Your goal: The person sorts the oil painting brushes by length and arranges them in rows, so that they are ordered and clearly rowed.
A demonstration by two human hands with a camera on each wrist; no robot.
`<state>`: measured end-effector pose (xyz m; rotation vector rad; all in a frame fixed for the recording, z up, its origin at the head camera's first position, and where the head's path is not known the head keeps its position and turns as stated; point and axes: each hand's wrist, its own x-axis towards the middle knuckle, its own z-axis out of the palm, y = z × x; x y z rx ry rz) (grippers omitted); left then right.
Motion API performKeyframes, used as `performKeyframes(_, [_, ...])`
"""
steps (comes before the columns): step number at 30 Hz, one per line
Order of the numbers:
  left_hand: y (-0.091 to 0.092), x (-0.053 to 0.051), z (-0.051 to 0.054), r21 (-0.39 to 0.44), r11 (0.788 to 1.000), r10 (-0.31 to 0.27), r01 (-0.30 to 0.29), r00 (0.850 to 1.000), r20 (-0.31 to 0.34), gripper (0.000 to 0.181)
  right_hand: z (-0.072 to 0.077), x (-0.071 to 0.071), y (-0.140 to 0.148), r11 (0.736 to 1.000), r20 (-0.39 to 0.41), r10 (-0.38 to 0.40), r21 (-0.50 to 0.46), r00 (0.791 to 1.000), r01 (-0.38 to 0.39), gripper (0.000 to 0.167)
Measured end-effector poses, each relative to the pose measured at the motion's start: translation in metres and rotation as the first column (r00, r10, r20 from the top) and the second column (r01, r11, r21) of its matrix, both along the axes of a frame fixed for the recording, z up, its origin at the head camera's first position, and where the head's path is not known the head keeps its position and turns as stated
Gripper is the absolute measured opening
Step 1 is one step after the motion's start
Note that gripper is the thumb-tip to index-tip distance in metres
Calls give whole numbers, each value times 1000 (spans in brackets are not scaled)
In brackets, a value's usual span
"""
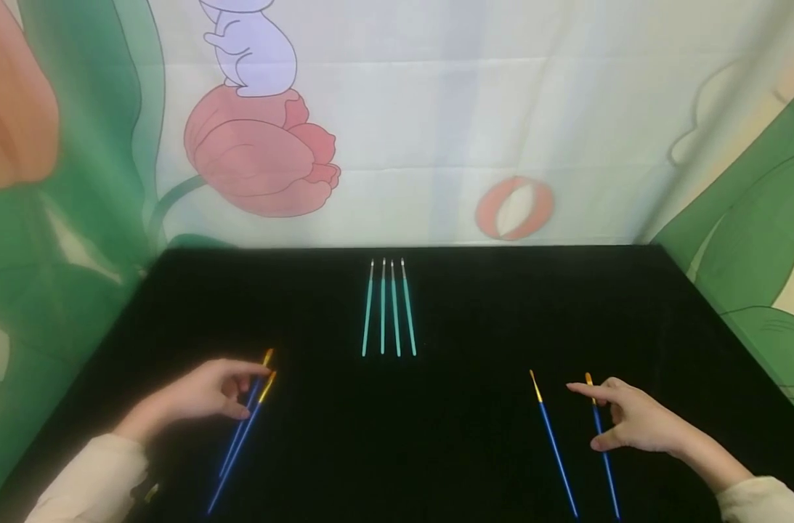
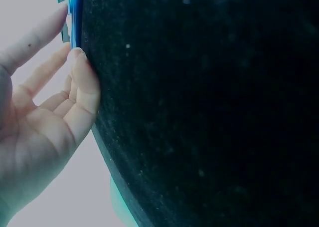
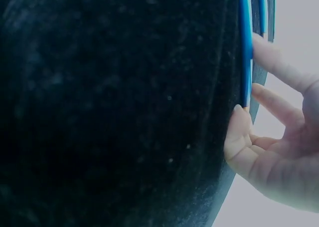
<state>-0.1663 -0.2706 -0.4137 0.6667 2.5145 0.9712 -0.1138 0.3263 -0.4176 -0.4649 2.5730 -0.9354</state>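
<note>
While the left hand (image 1: 210, 388) hung over the left pair of blue brushes (image 1: 241, 443), its grip was released, index finger stretched toward the gold ferrules and thumb just beside the handles. The two brushes lay close together and slanted on the black bench (image 1: 468, 305), bristles pointing away from the person. The right hand's (image 1: 645, 418) grip was likewise loose: its index finger reached across the outer blue brush (image 1: 609, 476) near the ferrule, with the thumb tip beside the handle. Whether either hand's fingers actually touched the handles could not be told. Nearer the middle, apart from the right hand, lay the inner blue brush (image 1: 557, 454), roughly parallel to the outer one. Farther back, between the hands, four turquoise brushes (image 1: 383, 312) stood in a row, tips away. Behind the bench hung a pale backdrop (image 1: 403, 145) printed with a red tulip (image 1: 259, 163).
</note>
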Motion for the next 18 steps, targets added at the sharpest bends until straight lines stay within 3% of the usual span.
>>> performKeyframes(9, [-2, 3, -7, -28, 999, 31, -32, 999, -23, 64, 5, 3, 0, 996, 60, -83, -19, 995, 84, 72])
performKeyframes(18, [1, 4, -3, -17, 1000, 20, -21, 997, -69, 60, 6, 2, 5, 988, 113, -113, -95, 987, 125, 68])
